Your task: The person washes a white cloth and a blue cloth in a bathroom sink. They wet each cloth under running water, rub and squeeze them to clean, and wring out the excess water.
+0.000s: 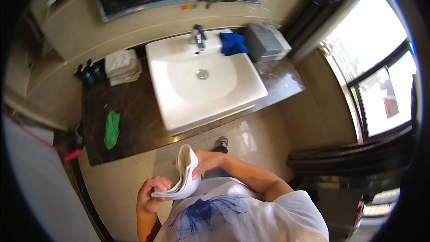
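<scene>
A folded white towel (187,175) is held between my two hands, close in front of my body and short of the counter's front edge. My left hand (153,192) grips its lower left end, with the fingers curled over the cloth. On the other side, my right hand (205,162) pinches the towel's right edge with the thumb in front. The upper end of the towel bends over into a loop between the hands. Part of my right hand's fingers is hidden behind the cloth.
Ahead, a white sink (170,74) with a chrome faucet (197,37) sits on a dark counter (134,121). A blue cloth (233,44) lies on its rim beside a grey box (265,42). Stacked towels (122,66), dark bottles (89,72) and a green cloth (112,130) are at left.
</scene>
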